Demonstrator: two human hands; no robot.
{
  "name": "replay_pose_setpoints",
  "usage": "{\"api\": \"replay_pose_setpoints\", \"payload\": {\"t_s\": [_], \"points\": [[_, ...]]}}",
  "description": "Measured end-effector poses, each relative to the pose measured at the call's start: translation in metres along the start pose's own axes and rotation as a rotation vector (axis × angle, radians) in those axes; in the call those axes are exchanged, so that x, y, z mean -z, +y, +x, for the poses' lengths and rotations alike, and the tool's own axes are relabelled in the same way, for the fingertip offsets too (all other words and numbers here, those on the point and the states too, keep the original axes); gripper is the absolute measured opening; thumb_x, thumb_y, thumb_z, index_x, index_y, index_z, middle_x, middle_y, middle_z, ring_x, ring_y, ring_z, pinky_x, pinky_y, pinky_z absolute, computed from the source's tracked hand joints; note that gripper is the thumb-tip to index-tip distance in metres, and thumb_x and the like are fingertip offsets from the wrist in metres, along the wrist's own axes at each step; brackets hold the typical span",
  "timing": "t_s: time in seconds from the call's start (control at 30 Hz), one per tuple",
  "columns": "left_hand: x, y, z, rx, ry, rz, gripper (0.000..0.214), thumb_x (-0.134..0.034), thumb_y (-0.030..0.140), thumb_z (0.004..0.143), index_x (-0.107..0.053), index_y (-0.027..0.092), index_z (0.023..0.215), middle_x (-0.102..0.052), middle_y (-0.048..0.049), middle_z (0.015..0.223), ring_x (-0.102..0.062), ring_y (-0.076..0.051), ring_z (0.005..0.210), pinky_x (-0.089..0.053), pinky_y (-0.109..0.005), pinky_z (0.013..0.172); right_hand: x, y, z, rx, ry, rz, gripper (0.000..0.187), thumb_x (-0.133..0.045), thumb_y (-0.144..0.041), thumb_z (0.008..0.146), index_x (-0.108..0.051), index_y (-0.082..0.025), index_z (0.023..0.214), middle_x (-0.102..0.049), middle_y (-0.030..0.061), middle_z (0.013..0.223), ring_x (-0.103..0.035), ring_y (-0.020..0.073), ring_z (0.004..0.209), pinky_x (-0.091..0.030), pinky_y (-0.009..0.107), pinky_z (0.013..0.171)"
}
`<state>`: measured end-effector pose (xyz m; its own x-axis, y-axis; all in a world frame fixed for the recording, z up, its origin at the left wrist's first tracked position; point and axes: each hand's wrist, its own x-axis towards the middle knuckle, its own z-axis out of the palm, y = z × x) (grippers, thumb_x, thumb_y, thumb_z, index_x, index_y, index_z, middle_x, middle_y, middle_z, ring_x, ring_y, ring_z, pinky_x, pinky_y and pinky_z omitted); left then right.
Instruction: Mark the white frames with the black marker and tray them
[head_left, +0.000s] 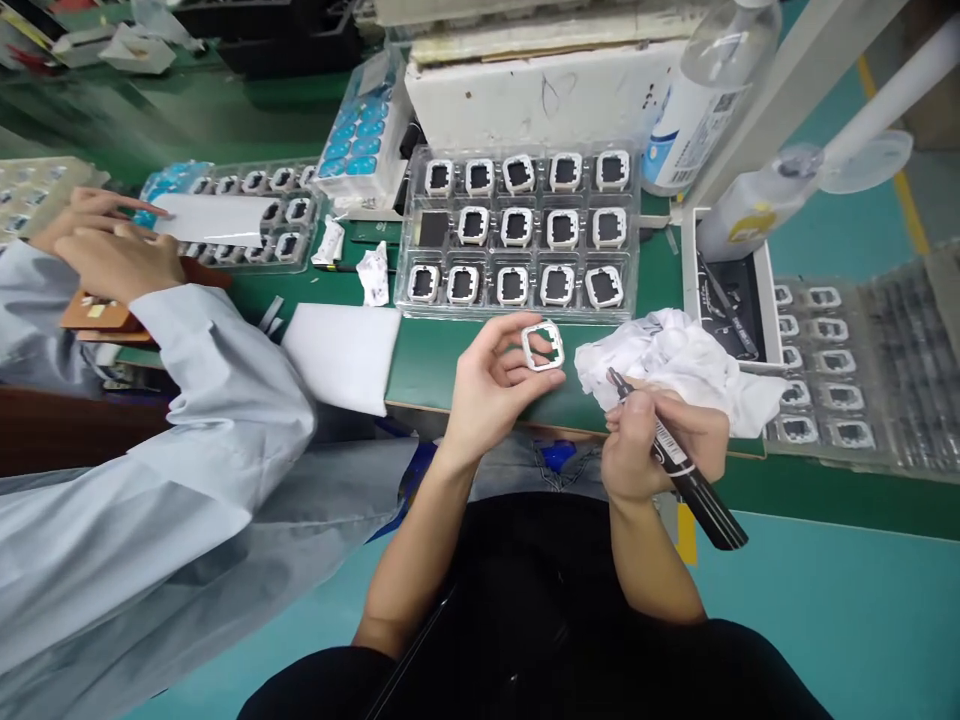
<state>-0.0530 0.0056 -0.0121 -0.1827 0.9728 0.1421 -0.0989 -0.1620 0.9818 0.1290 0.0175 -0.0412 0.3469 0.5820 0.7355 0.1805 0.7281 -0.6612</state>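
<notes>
Between the thumb and fingers of my left hand (487, 385) is a white square frame with rounded corners (531, 352), tilted up with its opening facing me. My right hand (664, 440) grips a black marker pen (694, 490); its uncapped tip points up and left, towards the frame but apart from it. A crumpled white cloth (675, 350) lies just beyond my right hand. Beyond my left hand stands a clear plastic tray (517, 312) holding rows of similar white frames, with one pocket (432, 230) in the middle row at left holding no frame.
On the left, a co-worker's hands (120, 245) touch a white sheet over another tray (300, 255). A white foam sheet (341, 355) overhangs the table edge. At right are a water bottle (701, 95), a white box (765, 250) with a squeeze bottle (750, 215), and more trays (817, 450).
</notes>
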Motion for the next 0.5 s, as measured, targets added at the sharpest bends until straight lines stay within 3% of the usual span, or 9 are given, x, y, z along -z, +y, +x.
{"api": "replay_pose_setpoints", "payload": {"t_s": [0.17,0.33,0.43,0.5], "points": [[-0.012,-0.003,-0.009,-0.056,-0.083,0.160,0.050,-0.104,0.032,0.103,-0.080,0.028,0.147,-0.092,-0.0048,0.124,-0.096,-0.021,0.113,-0.080,-0.027,0.100,0.000,-0.009,-0.001,-0.092,-0.147,-0.042,0.013,-0.090,-0.031,0.114,-0.079,-0.029,0.120,-0.092,-0.0003,0.094,-0.098,0.0305,0.088,-0.089,0.059,0.096],[-0.013,-0.005,-0.014,-0.194,-0.117,0.268,0.040,-0.097,0.024,0.110,-0.080,0.028,0.146,-0.094,-0.0031,0.132,-0.097,-0.019,0.114,-0.081,-0.026,0.106,-0.001,-0.013,-0.001,-0.106,-0.204,-0.099,0.015,-0.091,-0.024,0.113,-0.081,-0.029,0.122,-0.099,0.0049,0.115,-0.101,0.0331,0.106,-0.088,0.045,0.086],[-0.013,-0.005,-0.015,-0.263,-0.105,0.315,0.036,-0.094,0.020,0.112,-0.081,0.028,0.144,-0.094,-0.0018,0.133,-0.097,-0.018,0.112,-0.080,-0.025,0.108,-0.001,-0.013,0.000,-0.091,-0.205,-0.109,0.017,-0.091,-0.022,0.113,-0.081,-0.031,0.124,-0.099,0.0048,0.123,-0.101,0.0316,0.104,-0.088,0.045,0.088],[-0.014,-0.004,-0.016,-0.279,-0.102,0.334,0.036,-0.094,0.018,0.112,-0.081,0.028,0.145,-0.094,-0.0013,0.133,-0.097,-0.017,0.112,-0.079,-0.024,0.109,-0.002,-0.014,0.001,-0.082,-0.206,-0.125,0.017,-0.091,-0.022,0.113,-0.081,-0.032,0.123,-0.099,0.0020,0.118,-0.101,0.0316,0.102,-0.088,0.046,0.087]]}}
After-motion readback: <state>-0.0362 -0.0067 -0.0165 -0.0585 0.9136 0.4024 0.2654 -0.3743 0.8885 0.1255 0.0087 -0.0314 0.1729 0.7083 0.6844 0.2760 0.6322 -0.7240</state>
